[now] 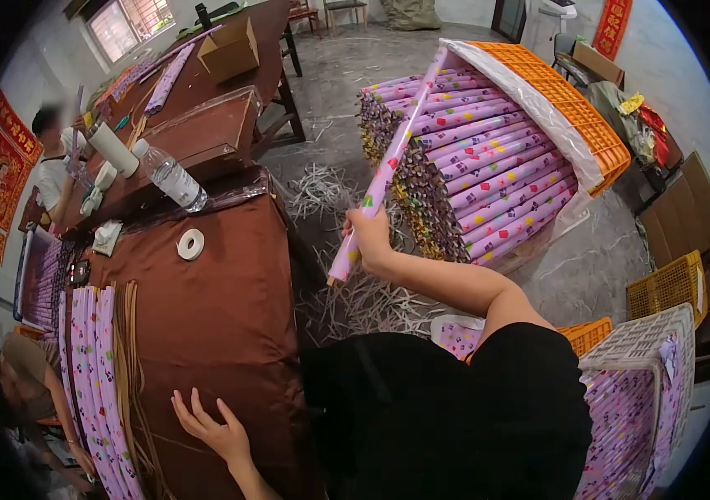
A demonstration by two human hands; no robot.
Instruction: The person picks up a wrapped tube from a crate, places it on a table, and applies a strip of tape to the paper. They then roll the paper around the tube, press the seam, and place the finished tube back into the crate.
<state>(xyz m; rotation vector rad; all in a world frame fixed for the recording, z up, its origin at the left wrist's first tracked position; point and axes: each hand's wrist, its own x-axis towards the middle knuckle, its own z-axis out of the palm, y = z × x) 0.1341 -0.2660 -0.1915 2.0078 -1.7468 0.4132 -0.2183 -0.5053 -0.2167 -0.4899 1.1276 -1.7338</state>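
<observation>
My right hand (369, 235) is wrapped round the lower part of a long purple patterned tube (392, 158). The tube slants up and away, its far end at the lip of an orange crate (551, 92) lined with clear plastic. A big stack of similar tubes (497, 167) lies in and out of that crate, their ends dark and gold. Flat on the brown-covered table (222, 300), my left hand (215, 429) has its fingers spread and holds nothing. Left of it are thin brown strips (128, 367) and a row of purple patterned tubes (92, 375).
A tape roll (191, 244) and a water bottle (172, 177) are on the tables, with a cardboard box (228, 52) further back. Paper shreds (372, 308) cover the floor. A grey crate (651, 342) stands at right. Two people are at the left.
</observation>
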